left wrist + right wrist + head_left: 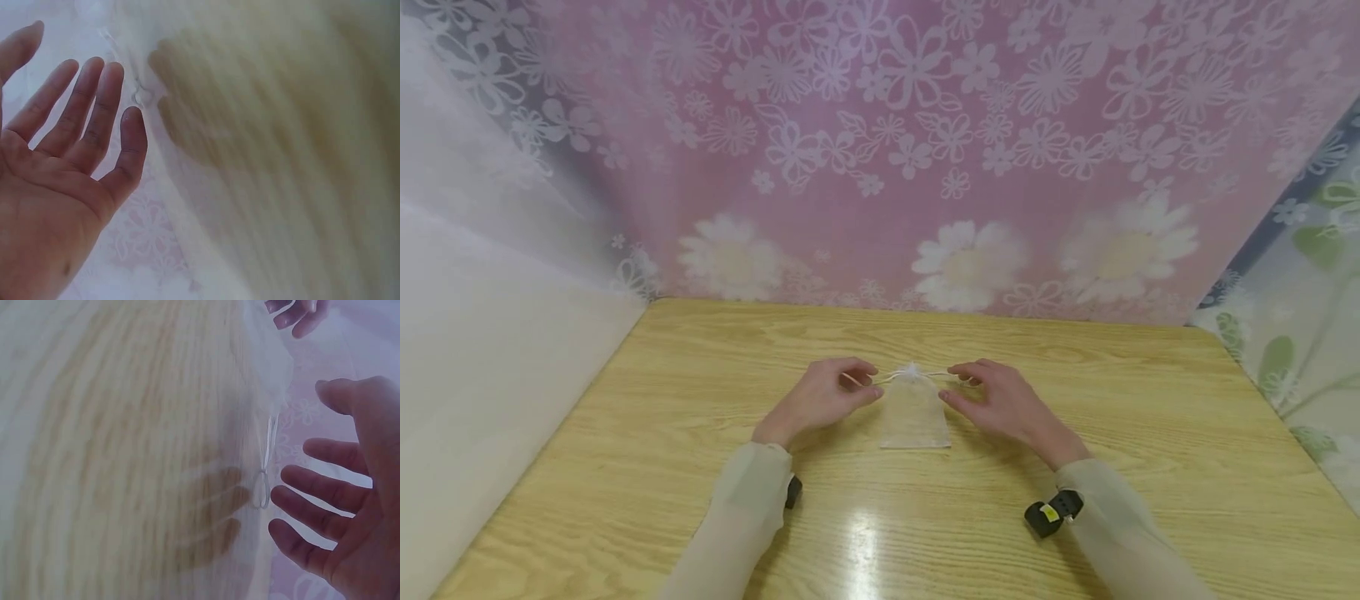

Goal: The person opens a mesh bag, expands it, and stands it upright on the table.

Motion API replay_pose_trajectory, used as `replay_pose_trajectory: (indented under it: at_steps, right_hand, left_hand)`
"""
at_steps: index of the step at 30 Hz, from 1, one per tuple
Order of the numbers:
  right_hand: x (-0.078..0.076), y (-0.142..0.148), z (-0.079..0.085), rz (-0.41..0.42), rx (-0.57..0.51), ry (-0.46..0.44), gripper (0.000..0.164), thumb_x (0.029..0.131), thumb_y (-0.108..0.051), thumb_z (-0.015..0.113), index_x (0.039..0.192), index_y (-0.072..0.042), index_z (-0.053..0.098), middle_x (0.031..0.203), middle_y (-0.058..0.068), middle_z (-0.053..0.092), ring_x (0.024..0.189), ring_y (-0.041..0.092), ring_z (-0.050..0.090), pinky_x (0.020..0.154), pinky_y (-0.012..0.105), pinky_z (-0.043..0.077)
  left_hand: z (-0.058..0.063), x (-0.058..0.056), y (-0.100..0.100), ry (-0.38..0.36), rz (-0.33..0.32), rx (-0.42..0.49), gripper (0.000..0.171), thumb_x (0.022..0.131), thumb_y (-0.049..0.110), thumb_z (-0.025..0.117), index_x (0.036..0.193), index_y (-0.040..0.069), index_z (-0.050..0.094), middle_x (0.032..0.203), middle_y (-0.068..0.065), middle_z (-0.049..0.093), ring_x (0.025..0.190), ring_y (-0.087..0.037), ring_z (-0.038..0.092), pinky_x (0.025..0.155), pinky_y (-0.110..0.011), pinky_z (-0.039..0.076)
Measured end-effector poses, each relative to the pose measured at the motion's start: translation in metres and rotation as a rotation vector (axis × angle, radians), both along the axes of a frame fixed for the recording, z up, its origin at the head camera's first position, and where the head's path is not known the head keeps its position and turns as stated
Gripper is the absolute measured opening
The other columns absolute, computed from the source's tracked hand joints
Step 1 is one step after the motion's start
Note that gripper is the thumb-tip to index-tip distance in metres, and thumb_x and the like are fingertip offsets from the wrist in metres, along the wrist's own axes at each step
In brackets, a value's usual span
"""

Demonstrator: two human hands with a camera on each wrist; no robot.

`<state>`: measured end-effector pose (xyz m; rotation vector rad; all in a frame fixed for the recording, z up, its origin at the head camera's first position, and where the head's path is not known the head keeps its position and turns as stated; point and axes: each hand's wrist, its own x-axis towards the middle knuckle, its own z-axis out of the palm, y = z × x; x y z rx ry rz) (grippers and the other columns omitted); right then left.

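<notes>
A small sheer white drawstring pouch lies flat on the wooden table, its gathered neck pointing to the far side. White cords run out from the neck to both sides. My left hand is at the left of the pouch, fingers loosely bent beside the cord; its own wrist view shows them spread, near a knotted cord end. On the other side, my right hand has relaxed, parted fingers. A looped cord end lies by its fingertips in the right wrist view. Neither hand grips anything.
The wood-grain table ends at a pink flowered curtain behind. A white surface borders the left, and a leaf-patterned cloth hangs at the right. Dark wrist cameras sit at the sleeves.
</notes>
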<state>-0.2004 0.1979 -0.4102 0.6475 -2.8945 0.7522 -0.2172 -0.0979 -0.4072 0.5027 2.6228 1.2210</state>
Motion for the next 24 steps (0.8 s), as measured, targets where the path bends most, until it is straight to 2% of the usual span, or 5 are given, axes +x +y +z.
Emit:
replay_pose_trajectory:
  at_steps: [5, 12, 18, 24]
  right_hand:
    - [-0.005, -0.007, -0.002, -0.001, -0.056, -0.041, 0.038, 0.097, -0.034, 0.070, 0.124, -0.007, 0.072, 0.109, 0.012, 0.074, 0.095, 0.024, 0.070, 0.083, 0.045, 0.059]
    - [-0.011, -0.012, -0.004, -0.005, -0.078, -0.093, 0.031, 0.097, -0.030, 0.070, 0.117, -0.006, 0.075, 0.097, 0.006, 0.075, 0.083, 0.015, 0.067, 0.076, 0.036, 0.057]
    - [-0.014, -0.016, -0.004, -0.040, -0.076, -0.144, 0.027, 0.097, -0.028, 0.069, 0.113, -0.008, 0.077, 0.093, 0.003, 0.075, 0.081, 0.011, 0.064, 0.075, 0.032, 0.054]
    - [-0.015, -0.020, -0.004, -0.087, -0.097, -0.208, 0.026, 0.097, -0.027, 0.069, 0.114, -0.009, 0.077, 0.095, 0.004, 0.077, 0.085, 0.014, 0.067, 0.076, 0.035, 0.055]
  left_hand:
    - [0.001, -0.005, 0.007, 0.010, -0.051, -0.027, 0.038, 0.096, 0.036, 0.071, 0.128, 0.016, 0.069, 0.110, 0.002, 0.073, 0.103, -0.017, 0.069, 0.089, -0.035, 0.058]
    - [0.001, -0.013, 0.016, 0.019, -0.121, -0.093, 0.035, 0.098, 0.034, 0.071, 0.127, 0.014, 0.070, 0.109, -0.001, 0.073, 0.101, -0.017, 0.069, 0.089, -0.035, 0.058]
    - [-0.002, -0.018, 0.021, 0.021, -0.142, -0.092, 0.031, 0.099, 0.030, 0.070, 0.125, 0.012, 0.070, 0.110, -0.003, 0.073, 0.101, -0.017, 0.069, 0.089, -0.035, 0.057]
    - [-0.004, -0.018, 0.025, 0.032, -0.154, -0.088, 0.027, 0.099, 0.024, 0.069, 0.123, 0.013, 0.071, 0.106, -0.002, 0.073, 0.096, -0.014, 0.068, 0.087, -0.033, 0.056]
